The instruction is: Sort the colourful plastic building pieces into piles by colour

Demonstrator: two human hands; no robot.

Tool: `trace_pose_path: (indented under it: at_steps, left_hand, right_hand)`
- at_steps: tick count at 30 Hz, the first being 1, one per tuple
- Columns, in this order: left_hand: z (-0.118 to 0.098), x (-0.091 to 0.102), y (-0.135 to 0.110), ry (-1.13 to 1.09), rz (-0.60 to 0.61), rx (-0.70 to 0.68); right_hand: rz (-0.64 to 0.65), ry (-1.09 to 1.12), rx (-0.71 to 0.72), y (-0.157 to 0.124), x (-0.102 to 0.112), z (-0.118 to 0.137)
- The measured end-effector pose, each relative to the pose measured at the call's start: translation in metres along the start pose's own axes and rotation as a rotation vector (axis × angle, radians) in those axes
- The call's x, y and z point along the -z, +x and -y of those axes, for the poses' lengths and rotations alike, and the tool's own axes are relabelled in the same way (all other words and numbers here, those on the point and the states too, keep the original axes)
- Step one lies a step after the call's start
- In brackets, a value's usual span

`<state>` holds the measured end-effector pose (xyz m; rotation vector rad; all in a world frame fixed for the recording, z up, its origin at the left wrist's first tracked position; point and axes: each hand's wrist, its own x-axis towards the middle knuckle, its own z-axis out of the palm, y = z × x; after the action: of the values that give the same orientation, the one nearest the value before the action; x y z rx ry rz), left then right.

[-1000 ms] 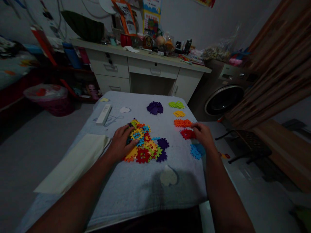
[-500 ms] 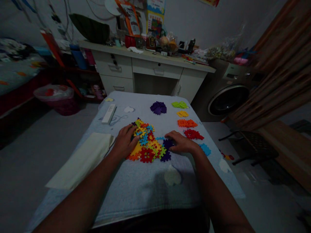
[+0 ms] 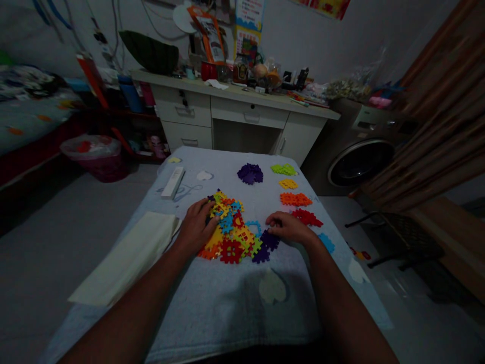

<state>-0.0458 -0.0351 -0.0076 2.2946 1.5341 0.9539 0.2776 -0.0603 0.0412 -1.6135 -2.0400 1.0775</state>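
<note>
Purple pieces [image 3: 270,241]: mixed pile's [image 3: 232,230] right edge, beside right hand [image 3: 290,227], fingers curled, hold unclear; left hand [image 3: 196,225] at left edge, fingers parted.

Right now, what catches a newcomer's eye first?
The multicoloured heap of notched plastic pieces on the blue cloth-covered table, with the left hand at its left side and the right hand by dark purple pieces at its right. Next, the single-colour piles of similar pieces along the table's right side. Beyond, a dark-green pointed object at the left end of the white desk.
</note>
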Motion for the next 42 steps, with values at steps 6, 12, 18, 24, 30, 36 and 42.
trace_pose_path:
  at_steps: [6, 12, 18, 24, 30, 36, 42]
  left_hand:
    - [-0.001, 0.002, 0.001, -0.019, 0.01, 0.018]
    - [0.0, 0.002, 0.002, -0.023, -0.039, 0.017]
    - [0.0, 0.001, 0.002, -0.019, -0.032, 0.026]
    - [0.002, -0.002, 0.002, -0.014, -0.039, 0.035]
    - [0.0, -0.001, 0.002, -0.012, -0.036, 0.044]
    - [-0.001, 0.0, 0.003, -0.011, -0.047, 0.036]
    - [0.0, -0.001, 0.003, 0.004, -0.028, 0.046]
  right_hand:
    - [0.013, -0.208, 0.051, -0.002, -0.001, 0.009]
    - [-0.015, 0.104, -0.034, 0.005, 0.009, 0.006]
    - [-0.362, 0.253, -0.001, 0.048, 0.024, 0.013]
    - [-0.86, 0.21, -0.079, 0.114, 0.021, 0.005]
    - [-1.057, 0.082, -0.137, 0.147, 0.011, -0.007]
    - [-1.03, 0.009, -0.076, 0.158, -0.001, -0.017]
    - [-0.912, -0.035, -0.005, 0.156, -0.003, -0.021]
